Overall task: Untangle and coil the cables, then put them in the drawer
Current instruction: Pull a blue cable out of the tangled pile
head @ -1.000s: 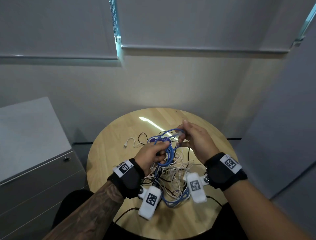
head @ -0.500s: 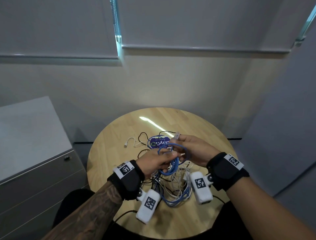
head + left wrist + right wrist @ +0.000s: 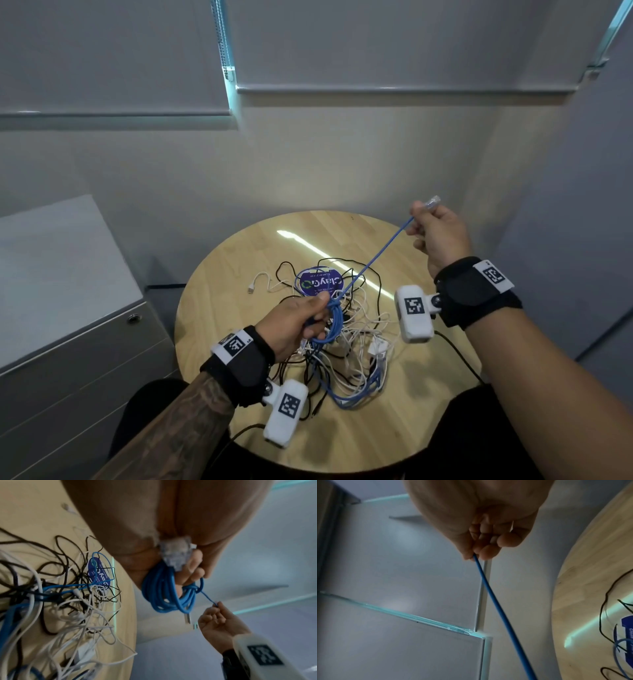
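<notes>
My left hand grips a small coil of blue cable above the table, with a clear plug of the cable against my palm. From the coil one strand of the blue cable runs taut up and right to my right hand, which pinches it just below its clear end plug. Under my hands lies a tangle of white, black and blue cables.
The round wooden table carries a purple round sticker or card under the wires. A grey drawer cabinet with a lock stands to the left. Walls and window blinds close off the far side.
My right hand has pulled the blue cable's end up and to the right, drawing the strand taut. My left hand has kept hold of the coil.
</notes>
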Demonstrator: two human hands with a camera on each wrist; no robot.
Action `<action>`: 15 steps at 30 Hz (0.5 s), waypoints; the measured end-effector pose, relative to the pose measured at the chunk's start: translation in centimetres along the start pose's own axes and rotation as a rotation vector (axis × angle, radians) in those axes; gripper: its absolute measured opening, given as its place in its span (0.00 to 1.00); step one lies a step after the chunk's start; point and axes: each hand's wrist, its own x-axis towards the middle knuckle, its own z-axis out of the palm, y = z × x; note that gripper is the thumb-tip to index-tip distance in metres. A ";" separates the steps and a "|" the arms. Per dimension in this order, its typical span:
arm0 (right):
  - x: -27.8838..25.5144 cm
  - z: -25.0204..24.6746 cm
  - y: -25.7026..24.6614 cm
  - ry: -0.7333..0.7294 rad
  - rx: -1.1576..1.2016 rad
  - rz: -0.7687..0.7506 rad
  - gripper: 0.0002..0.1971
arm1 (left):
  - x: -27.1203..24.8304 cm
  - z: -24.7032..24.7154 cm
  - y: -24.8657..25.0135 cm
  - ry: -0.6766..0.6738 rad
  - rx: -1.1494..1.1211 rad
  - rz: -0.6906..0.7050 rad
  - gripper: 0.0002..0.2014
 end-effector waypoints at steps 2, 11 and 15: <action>-0.1 0.1 0.4 -0.013 0.037 0.034 0.05 | 0.2 -0.4 -0.1 -0.011 0.020 0.019 0.14; -2.2 0.2 2.8 -0.382 0.097 0.134 0.09 | 1.3 -0.9 2.6 0.139 -0.161 0.106 0.18; -4.3 2.3 4.2 -0.519 -0.072 0.122 0.12 | 2.0 0.2 4.0 0.132 -0.193 0.122 0.21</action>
